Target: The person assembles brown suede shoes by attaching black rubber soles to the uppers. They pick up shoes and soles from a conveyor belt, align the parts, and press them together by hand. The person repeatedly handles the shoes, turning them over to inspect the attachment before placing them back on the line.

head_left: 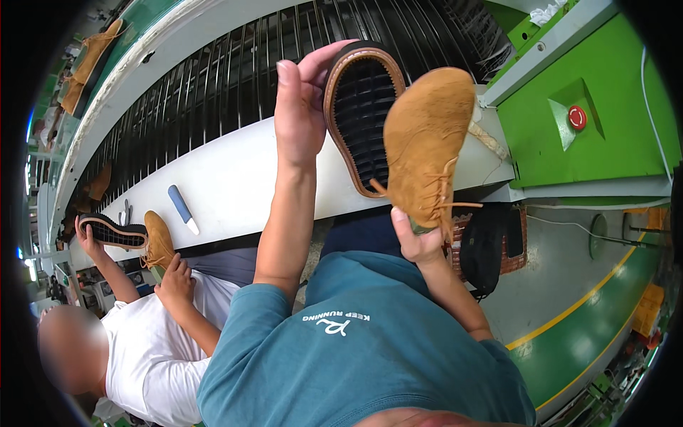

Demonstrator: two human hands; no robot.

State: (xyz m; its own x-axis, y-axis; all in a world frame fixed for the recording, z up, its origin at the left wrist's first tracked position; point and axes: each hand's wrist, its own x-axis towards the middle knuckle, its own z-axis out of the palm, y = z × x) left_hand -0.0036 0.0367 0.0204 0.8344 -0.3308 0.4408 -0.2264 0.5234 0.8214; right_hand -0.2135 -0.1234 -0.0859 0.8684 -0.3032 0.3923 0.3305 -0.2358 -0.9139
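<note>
While left hand [299,107] grips sole [361,114], right hand [420,242] pinches suede shoe [427,142]; its fingers half-hidden.

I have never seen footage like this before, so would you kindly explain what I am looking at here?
This is one picture from a wide fisheye camera worn on a person's head, looking down, so straight edges curve. No machine does the handling: two bare hands do. The left hand holds a black-treaded shoe sole with a tan rim; the right hand grips a tan suede laced shoe upper. Below them runs a white bench ledge beside a black slatted conveyor; a blue-and-white marker lies on the ledge. At the left, a co-worker holds a similar sole and upper.
</note>
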